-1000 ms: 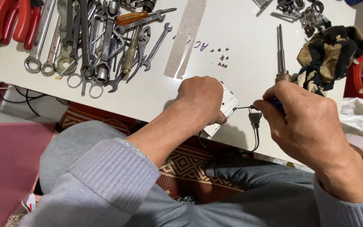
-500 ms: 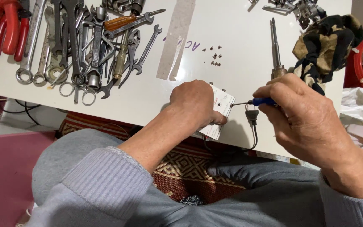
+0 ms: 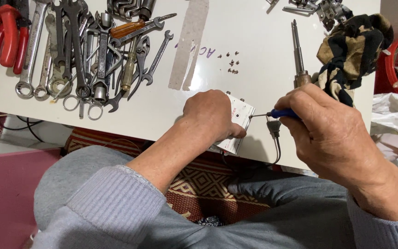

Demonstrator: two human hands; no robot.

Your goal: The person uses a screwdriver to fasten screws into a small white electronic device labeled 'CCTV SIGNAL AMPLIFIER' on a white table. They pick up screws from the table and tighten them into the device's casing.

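My left hand (image 3: 213, 113) clamps the small white box (image 3: 238, 124) at the near edge of the table (image 3: 263, 60), fingers wrapped over its top. My right hand (image 3: 328, 133) pinches the blue-handled screwdriver (image 3: 279, 113), tip touching the box's side. I judge I'm working a screw there; the next turn needs the tip kept square and the box pinned. The box overhangs the table edge toward my lap. Loose screws (image 3: 232, 62) lie beyond my fingers, wrenches (image 3: 93, 50) far left, open table between
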